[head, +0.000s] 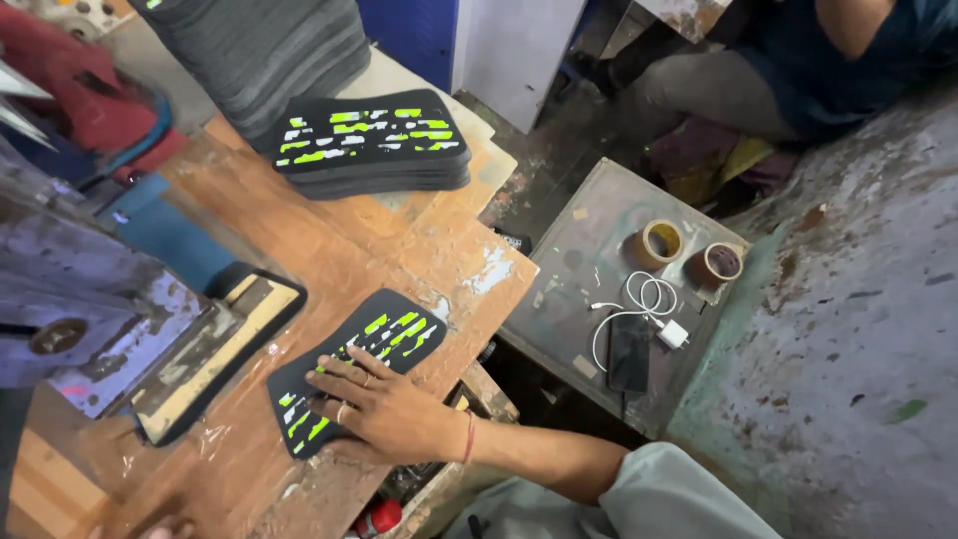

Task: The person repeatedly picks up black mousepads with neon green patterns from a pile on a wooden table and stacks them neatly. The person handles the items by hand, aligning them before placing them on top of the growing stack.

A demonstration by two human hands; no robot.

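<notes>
Right hand (384,404): lying flat with fingers spread, palm pressing down on a black pad; it is gripping nothing, only resting on top.
Left hand (150,530): showing only as fingertips at the bottom edge of the view; I cannot tell whether it is open or holding anything.
Black pad (384,334): a flat black piece with green and white dashes, lying on the wooden tabletop (339,250) near its right edge, partly under the right hand.
Stack of pads (374,140): more of the same patterned pieces sitting piled at the far side of the tabletop, well apart from the hand.
Press plate (215,344): a dark-rimmed metal block lying just left of the black pad.
Low metal stand (589,260): standing beside the tabletop, carrying two tape rolls (661,242), a white charger cable (644,304) and a dark phone (629,351).
Another person (788,70): sitting beyond the stand.
</notes>
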